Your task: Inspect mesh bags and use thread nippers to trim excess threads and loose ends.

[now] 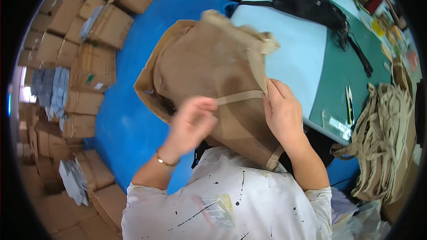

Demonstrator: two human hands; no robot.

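Observation:
A tan mesh bag (195,69) with a lighter fabric edge is held up before me, its upper part blurred. My right hand (283,109) pinches the bag's edge, thumb and fingers closed on it beside the table. A flat beige strap (240,97) runs across the mesh from that hand toward my left hand (191,124). Motion smears the left hand; its fingertips are at the strap's left end, and whether they grip it is unclear. Behind and below the bag stands an open cardboard box (149,69), partly covered by the mesh.
To the right is a white table (293,58) with a green cutting mat (331,89), thread snips (350,106) and a black pouch (307,6). Tan straps (382,133) hang in a bundle over its near right side. Stacked cartons (95,66) line the left of the blue floor (122,120).

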